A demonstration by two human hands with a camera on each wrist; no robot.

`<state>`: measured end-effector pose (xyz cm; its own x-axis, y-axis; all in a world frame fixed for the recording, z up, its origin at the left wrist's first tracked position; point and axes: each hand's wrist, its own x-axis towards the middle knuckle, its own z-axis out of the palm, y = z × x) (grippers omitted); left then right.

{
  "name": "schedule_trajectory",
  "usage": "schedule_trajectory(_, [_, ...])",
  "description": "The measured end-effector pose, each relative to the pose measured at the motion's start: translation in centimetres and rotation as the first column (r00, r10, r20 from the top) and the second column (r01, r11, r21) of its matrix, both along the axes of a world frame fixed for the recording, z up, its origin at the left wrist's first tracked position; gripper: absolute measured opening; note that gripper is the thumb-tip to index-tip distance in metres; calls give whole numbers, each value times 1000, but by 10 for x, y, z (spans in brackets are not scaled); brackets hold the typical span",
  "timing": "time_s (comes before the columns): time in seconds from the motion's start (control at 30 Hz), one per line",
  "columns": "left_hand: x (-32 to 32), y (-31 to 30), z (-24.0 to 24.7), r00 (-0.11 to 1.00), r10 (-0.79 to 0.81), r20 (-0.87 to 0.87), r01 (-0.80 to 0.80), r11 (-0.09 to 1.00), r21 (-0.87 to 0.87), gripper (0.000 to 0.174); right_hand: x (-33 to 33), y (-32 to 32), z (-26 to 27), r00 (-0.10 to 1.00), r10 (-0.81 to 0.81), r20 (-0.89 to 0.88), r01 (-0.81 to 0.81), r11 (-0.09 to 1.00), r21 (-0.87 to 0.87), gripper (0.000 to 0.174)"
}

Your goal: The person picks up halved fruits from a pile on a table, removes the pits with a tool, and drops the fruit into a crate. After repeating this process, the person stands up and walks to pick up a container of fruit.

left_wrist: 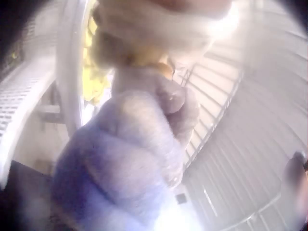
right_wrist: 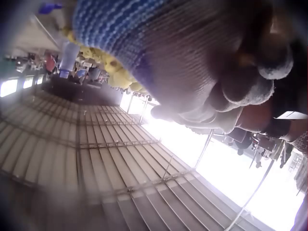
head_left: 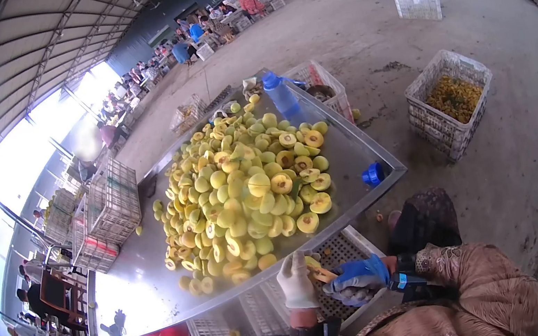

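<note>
In the head view my left hand (head_left: 297, 282), in a white glove, holds a yellow stone-fruit piece (head_left: 313, 261) above a crate at the table's front edge. My right hand (head_left: 357, 283) wears a blue and grey glove and meets it from the right, fingers curled round a narrow tan piece (head_left: 324, 274) that points into the fruit. I cannot tell whether that piece is a tool or fruit. An orange bit (left_wrist: 166, 70) shows between the gloves in the left wrist view. A heap of yellow-green stone fruit (head_left: 233, 187), many halved with brown pits, covers the metal table (head_left: 139, 304).
On the table stand a blue bottle (head_left: 282, 99) and a blue cap (head_left: 373, 174); a dark glove (head_left: 115, 324) lies at its left. Below my hands is a perforated crate (head_left: 358, 242). A crate of orange-brown pieces (head_left: 452, 112) sits on the floor at right. Stacked crates (head_left: 109, 204) stand left.
</note>
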<state>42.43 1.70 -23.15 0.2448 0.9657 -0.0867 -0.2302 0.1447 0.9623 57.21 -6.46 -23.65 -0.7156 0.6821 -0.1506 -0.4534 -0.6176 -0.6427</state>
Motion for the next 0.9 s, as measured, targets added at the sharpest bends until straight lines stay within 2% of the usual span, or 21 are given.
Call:
schedule_trajectory(0.13, [1, -3, 1, 1000, -13, -1, 13, 993, 118, 32, -6, 0, -6, 963, 117, -243, -139, 988, -72, 26])
schedule_trajectory(0.2, [-4, -1, 3, 996, -85, -8, 85, 980, 179, 37, -13, 0, -8, 965, 103, -241, -122, 990, -66, 27])
schedule_trajectory(0.23, [-4, -1, 2, 995, -92, 40, 85, 984, 154, 39, -16, 1, -9, 967, 95, -237, -113, 991, -66, 28])
schedule_trajectory(0.3, [-5, -1, -3, 986, -98, 137, 85, 991, 101, 46, -16, 5, -10, 998, 57, 3, -57, 998, 0, 27])
schedule_trajectory(0.33, [-6, 0, -5, 968, -68, 241, 69, 998, 5, 47, -15, 8, -13, 992, 30, 122, -35, 999, 39, 27])
schedule_trajectory(0.37, [-8, 2, -11, 941, -28, 338, 63, 994, -93, 47, -20, 17, -34, 942, -104, 319, 8, 957, 288, 27])
schedule_trajectory(0.4, [-13, 5, -19, 904, 22, 426, 67, 979, -191, 48, -29, 28, -68, 845, -275, 459, -6, 853, 522, 28])
schedule_trajectory(0.43, [-22, 20, -20, 894, 104, 435, 46, 946, -321, 48, -35, 31, -64, 711, -466, 527, -72, 697, 713, 30])
schedule_trajectory(0.47, [-34, 19, -21, 886, 189, 424, -55, 950, -309, 47, -28, 35, -59, 610, -189, 770, -263, 868, 421, 44])
schedule_trajectory(0.5, [-34, 12, 6, 866, 273, 419, -155, 943, -294, 46, -28, 36, -65, 545, -202, 814, -278, 872, 402, 42])
schedule_trajectory(0.57, [-62, 29, 6, 870, 402, 286, -361, 913, -188, 41, -20, 40, -100, 407, -196, 892, -316, 886, 339, 39])
schedule_trajectory(0.63, [-105, 43, -4, 884, 467, 7, -467, 883, 36, 39, -14, 35, -165, 220, -363, 906, -579, 698, 421, 40])
schedule_trajectory(0.67, [-125, 46, -3, 846, 533, -35, -532, 846, 18, 38, -15, 32, -162, 139, -303, 943, -609, 725, 323, 39])
schedule_trajectory(0.7, [-146, 51, -2, 796, 599, -81, -601, 799, 7, 40, -14, 33, -148, 143, -255, 956, -614, 735, 288, 40])
schedule_trajectory(0.73, [-188, 76, -24, 721, 619, -312, -611, 780, 138, 43, -13, 33, -158, 209, -269, 940, -550, 762, 341, 34])
schedule_trajectory(0.77, [-219, 93, -46, 600, 616, -510, -577, 775, 257, 47, -11, 34, -150, 217, -262, 940, -544, 768, 339, 35])
schedule_trajectory(0.8, [-212, 86, -40, 211, 651, -730, -519, 707, 480, 51, -8, 34, -139, 211, -269, 940, -533, 774, 341, 36])
schedule_trajectory(0.83, [-193, 81, -26, -221, 618, -754, -350, 671, 653, 55, -9, 33, -137, 203, -296, 933, -500, 788, 359, 37])
schedule_trajectory(0.9, [-158, 77, -1, -33, 639, -769, -336, 717, 611, 59, -7, 36, -133, 172, -367, 914, -415, 815, 405, 39])
